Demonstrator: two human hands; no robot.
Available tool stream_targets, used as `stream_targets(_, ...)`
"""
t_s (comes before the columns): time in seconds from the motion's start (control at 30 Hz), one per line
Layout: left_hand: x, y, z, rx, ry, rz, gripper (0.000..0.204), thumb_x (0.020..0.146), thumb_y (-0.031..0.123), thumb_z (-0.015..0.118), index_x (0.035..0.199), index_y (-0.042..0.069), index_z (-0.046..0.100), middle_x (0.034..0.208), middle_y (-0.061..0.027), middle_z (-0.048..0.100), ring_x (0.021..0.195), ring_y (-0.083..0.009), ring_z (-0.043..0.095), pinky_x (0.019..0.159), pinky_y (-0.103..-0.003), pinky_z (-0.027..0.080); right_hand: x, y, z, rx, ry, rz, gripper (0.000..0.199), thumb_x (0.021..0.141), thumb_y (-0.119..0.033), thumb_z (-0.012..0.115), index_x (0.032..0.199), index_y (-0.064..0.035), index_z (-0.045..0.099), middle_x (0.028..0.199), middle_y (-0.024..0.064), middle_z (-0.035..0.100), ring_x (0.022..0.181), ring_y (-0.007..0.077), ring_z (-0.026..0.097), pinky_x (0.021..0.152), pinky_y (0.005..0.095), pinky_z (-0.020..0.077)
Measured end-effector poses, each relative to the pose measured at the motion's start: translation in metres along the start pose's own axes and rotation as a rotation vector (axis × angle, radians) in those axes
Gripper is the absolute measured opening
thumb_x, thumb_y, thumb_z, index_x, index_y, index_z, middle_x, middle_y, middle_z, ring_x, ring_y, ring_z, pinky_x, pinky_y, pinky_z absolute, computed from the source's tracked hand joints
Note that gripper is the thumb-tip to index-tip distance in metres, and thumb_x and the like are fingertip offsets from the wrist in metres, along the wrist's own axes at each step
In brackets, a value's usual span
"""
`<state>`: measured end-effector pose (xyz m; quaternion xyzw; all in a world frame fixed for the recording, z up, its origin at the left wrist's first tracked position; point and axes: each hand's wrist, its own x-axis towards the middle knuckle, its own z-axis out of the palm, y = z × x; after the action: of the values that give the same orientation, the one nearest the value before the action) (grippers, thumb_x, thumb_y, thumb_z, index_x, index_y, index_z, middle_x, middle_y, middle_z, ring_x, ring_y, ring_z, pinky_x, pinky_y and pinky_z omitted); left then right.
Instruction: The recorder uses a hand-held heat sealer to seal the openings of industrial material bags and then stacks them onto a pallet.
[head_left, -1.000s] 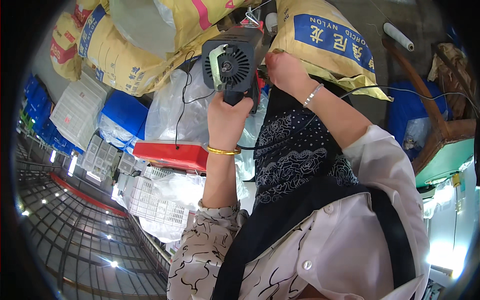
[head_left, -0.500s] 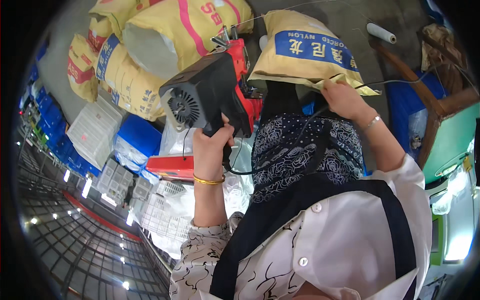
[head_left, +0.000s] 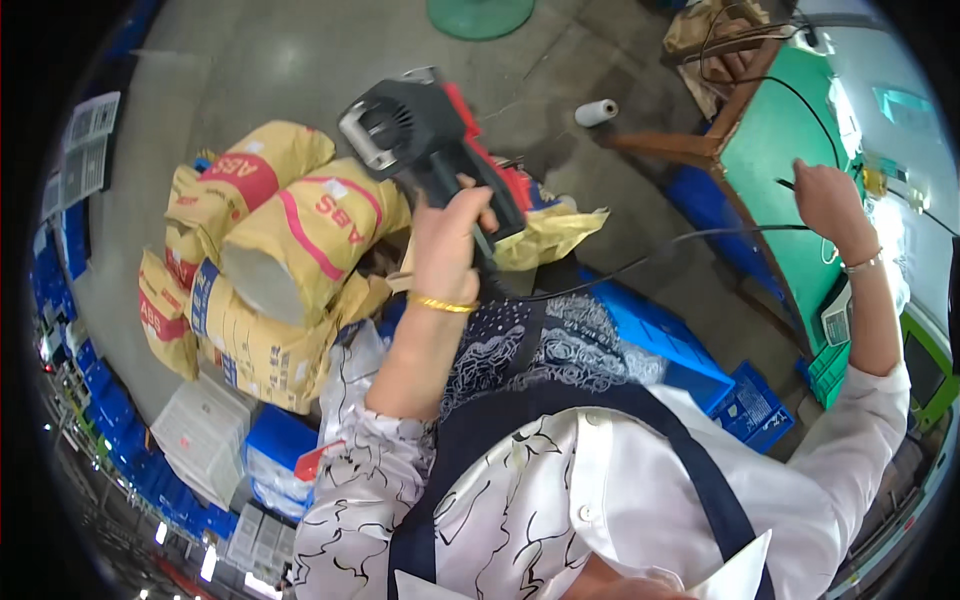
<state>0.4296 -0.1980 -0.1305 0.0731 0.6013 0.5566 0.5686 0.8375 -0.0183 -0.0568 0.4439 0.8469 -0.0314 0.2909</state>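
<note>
My left hand grips the handle of a black and red portable bag sewing machine, lifted in front of me. Behind and below the machine, a tan sack shows only its crumpled top. A black power cord runs from the machine's handle across to the right. Over the green table, my right hand is closed on the cord; a short dark end juts out beside its fingers.
Several tan sacks are piled at left. A white thread cone is on the floor near the wooden leg of the green table. Blue crates stand by my right side, and a white crate and more bins at left.
My right hand has let go of the sack's edge and reached right to the table, drawing the cord along. My left hand still holds the sewing machine; the view has turned.
</note>
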Motion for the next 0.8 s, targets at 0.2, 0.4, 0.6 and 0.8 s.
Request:
stream_targets(0.2, 0.026, -0.037, 0.149, -0.082, -0.282, 0.0, 0.02, 0.078, 0.005, 0.063, 0.093, 0.007, 0.05, 0.076, -0.0022, 0.056, 0.058, -0.0118, 0.055, 0.053, -0.027, 0.045, -0.079, 0.147, 0.075, -0.298, -0.134, 0.161, 0.012, 0.087, -0.008, 0.048, 0.095, -0.0008, 0.054, 0.071, 0.0203, 0.063, 0.073, 0.0392, 0.063, 0.069, 0.0493, 0.0505)
stream_targets(0.4, 0.025, -0.095, 0.279, -0.073, -0.327, 0.081, 0.026, 0.073, 0.008, 0.062, 0.095, 0.0, 0.051, 0.072, -0.005, 0.058, 0.057, -0.0144, 0.057, 0.053, -0.03, 0.047, -0.086, 0.211, 0.19, 0.273, 0.11, 0.564, 0.028, 0.099, -0.025, 0.043, 0.103, 0.0022, 0.051, 0.099, 0.031, 0.062, 0.091, 0.0508, 0.057, 0.077, 0.0567, 0.0447)
stream_targets(0.6, -0.004, -0.156, 0.369, -0.045, -0.368, -0.041, 0.032, 0.076, 0.007, 0.059, 0.105, -0.001, 0.046, 0.069, -0.0045, 0.056, 0.053, -0.0147, 0.054, 0.048, -0.031, 0.046, -0.07, 0.212, 0.381, 1.012, 0.232, 0.809, 0.036, 0.097, -0.034, 0.052, 0.102, 0.0002, 0.06, 0.091, 0.0115, 0.065, 0.084, 0.0181, 0.058, 0.073, 0.0317, 0.045)
stream_targets(0.8, -0.014, -0.178, 0.394, 0.012, -0.343, 0.026, 0.041, 0.08, 0.008, 0.063, 0.112, -0.005, 0.041, 0.08, -0.0086, 0.058, 0.058, -0.0159, 0.054, 0.053, -0.031, 0.047, -0.011, 0.131, 0.353, 1.155, 0.469, 0.738, 0.034, 0.095, -0.028, 0.055, 0.096, 0.0046, 0.06, 0.089, 0.0202, 0.064, 0.083, 0.0312, 0.06, 0.077, 0.0388, 0.0462)
